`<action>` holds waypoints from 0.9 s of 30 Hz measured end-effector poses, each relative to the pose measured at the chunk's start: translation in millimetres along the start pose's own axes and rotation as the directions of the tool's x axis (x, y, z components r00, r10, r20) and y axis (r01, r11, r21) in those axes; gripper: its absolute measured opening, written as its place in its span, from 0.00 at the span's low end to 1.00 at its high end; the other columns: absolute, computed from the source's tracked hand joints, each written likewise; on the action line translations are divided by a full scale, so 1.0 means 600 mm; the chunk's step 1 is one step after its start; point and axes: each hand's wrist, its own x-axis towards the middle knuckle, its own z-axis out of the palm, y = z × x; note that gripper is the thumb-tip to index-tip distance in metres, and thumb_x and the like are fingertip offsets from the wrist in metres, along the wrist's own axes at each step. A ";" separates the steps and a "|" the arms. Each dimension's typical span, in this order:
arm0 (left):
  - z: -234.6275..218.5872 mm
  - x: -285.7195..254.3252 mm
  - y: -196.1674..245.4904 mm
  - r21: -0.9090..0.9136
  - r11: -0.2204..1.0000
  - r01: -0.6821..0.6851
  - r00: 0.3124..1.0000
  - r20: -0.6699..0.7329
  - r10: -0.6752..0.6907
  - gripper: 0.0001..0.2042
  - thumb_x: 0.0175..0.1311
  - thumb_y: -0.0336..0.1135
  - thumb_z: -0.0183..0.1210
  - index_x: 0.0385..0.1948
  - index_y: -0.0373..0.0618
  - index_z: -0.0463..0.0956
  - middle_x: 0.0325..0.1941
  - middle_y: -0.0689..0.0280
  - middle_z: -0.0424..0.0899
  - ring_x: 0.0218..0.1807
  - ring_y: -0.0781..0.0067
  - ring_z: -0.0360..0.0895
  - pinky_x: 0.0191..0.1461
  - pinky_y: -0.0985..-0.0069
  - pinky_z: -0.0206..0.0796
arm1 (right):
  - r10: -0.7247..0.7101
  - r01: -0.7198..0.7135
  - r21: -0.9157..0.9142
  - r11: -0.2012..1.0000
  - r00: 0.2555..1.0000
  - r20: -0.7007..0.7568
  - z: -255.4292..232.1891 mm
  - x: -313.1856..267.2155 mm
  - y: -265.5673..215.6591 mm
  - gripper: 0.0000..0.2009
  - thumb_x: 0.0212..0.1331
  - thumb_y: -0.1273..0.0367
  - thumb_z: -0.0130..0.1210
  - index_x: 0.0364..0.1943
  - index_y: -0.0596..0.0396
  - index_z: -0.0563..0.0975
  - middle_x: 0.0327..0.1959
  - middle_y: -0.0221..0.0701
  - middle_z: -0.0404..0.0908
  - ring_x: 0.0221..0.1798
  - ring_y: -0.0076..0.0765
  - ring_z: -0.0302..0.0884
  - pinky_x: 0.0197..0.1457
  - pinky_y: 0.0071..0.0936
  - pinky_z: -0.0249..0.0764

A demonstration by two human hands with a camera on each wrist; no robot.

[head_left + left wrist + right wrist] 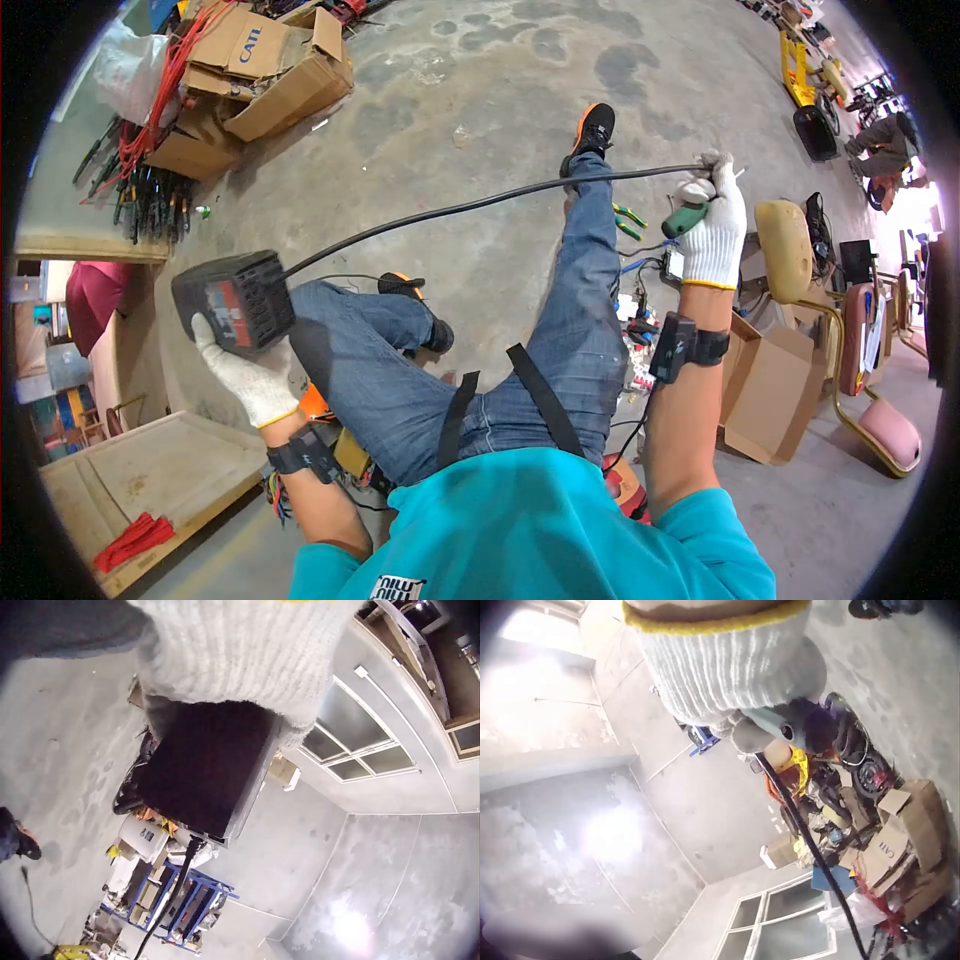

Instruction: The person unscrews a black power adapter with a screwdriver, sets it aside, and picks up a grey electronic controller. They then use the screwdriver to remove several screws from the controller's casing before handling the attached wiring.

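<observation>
At the left of the head view, my white-gloved left hand (240,375) grips a black vented box (240,295) by its lower side, above the left knee. A thick black cable (450,212) leaves the box and arcs across the legs to my gloved right hand (716,240), raised at the right. That hand holds the cable's far end near the fingertips, together with a green-handled tool (685,220) whose working end is hidden. The box (206,765) looks dark in the left wrist view. In the right wrist view the tool's handle (786,731) lies beside the cable (802,825).
Green-handled pliers (628,222) lie on the floor by the right leg, near small parts and wires. Cardboard boxes (265,60) stand at the far left, with an open carton (775,390) at the right. A wooden board (200,450) with a red cloth (133,540) sits lower left.
</observation>
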 end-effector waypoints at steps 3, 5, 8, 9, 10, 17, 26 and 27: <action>-0.015 0.010 0.013 -0.029 1.000 0.002 1.000 -0.019 -0.003 0.28 0.65 0.57 0.64 0.62 0.54 0.76 0.61 0.61 0.83 0.60 0.57 0.81 0.61 0.53 0.77 | -0.094 0.068 -0.180 0.981 0.986 -0.140 -0.052 0.019 -0.030 0.12 0.76 0.62 0.54 0.43 0.59 0.78 0.30 0.27 0.72 0.23 0.17 0.62 0.24 0.17 0.67; -0.035 0.019 0.022 -0.015 0.996 -0.084 0.995 -0.060 0.083 0.27 0.65 0.55 0.64 0.62 0.52 0.76 0.61 0.61 0.83 0.60 0.57 0.81 0.62 0.53 0.76 | -0.166 0.115 -0.198 0.973 0.950 -0.265 -0.076 0.026 -0.059 0.12 0.75 0.61 0.57 0.40 0.56 0.80 0.28 0.24 0.72 0.23 0.17 0.64 0.24 0.16 0.67; -0.058 0.030 0.035 0.007 0.997 -0.081 0.989 -0.123 0.082 0.27 0.66 0.55 0.63 0.62 0.52 0.76 0.61 0.61 0.83 0.59 0.57 0.81 0.60 0.53 0.77 | -0.238 0.174 -0.260 0.950 0.942 -0.238 -0.122 0.035 -0.096 0.10 0.74 0.63 0.57 0.39 0.54 0.80 0.28 0.24 0.72 0.23 0.16 0.63 0.23 0.15 0.67; -0.057 0.029 0.036 0.043 0.994 -0.099 0.984 -0.147 0.104 0.28 0.66 0.57 0.62 0.63 0.52 0.76 0.60 0.61 0.83 0.59 0.57 0.82 0.58 0.53 0.79 | -0.307 0.199 -0.342 0.918 0.904 -0.297 -0.122 0.032 -0.104 0.09 0.74 0.64 0.56 0.39 0.54 0.80 0.29 0.24 0.72 0.23 0.16 0.64 0.23 0.15 0.67; -0.058 0.026 0.035 0.031 0.994 -0.109 0.981 -0.160 0.113 0.27 0.65 0.54 0.64 0.62 0.51 0.75 0.62 0.60 0.81 0.61 0.56 0.80 0.64 0.54 0.74 | -0.375 0.212 -0.422 0.881 0.858 -0.352 -0.123 0.028 -0.109 0.08 0.74 0.65 0.56 0.39 0.54 0.80 0.29 0.24 0.72 0.23 0.16 0.64 0.23 0.16 0.67; -0.027 -0.012 -0.003 0.090 0.994 -0.069 0.995 0.083 0.061 0.30 0.66 0.57 0.62 0.65 0.51 0.74 0.65 0.60 0.80 0.65 0.56 0.77 0.69 0.53 0.71 | -0.242 0.097 -0.791 0.604 0.968 -0.066 -0.010 -0.048 0.003 0.11 0.72 0.64 0.56 0.49 0.57 0.77 0.33 0.27 0.77 0.28 0.20 0.75 0.30 0.20 0.77; 0.035 -0.113 -0.132 0.105 0.968 0.226 0.845 0.474 -0.249 0.29 0.66 0.53 0.65 0.64 0.46 0.74 0.61 0.62 0.83 0.61 0.59 0.79 0.69 0.59 0.70 | 0.404 -0.159 -0.716 0.680 0.896 0.185 0.130 -0.190 0.182 0.11 0.72 0.67 0.54 0.49 0.61 0.76 0.37 0.32 0.83 0.32 0.20 0.79 0.31 0.19 0.78; 0.037 -0.120 -0.135 0.148 0.949 0.277 0.789 0.530 -0.312 0.29 0.65 0.51 0.66 0.64 0.46 0.74 0.61 0.62 0.83 0.59 0.58 0.81 0.67 0.59 0.72 | 0.466 -0.208 -0.720 0.663 0.867 0.179 0.140 -0.203 0.187 0.11 0.71 0.67 0.55 0.49 0.60 0.76 0.36 0.30 0.84 0.32 0.19 0.78 0.31 0.18 0.76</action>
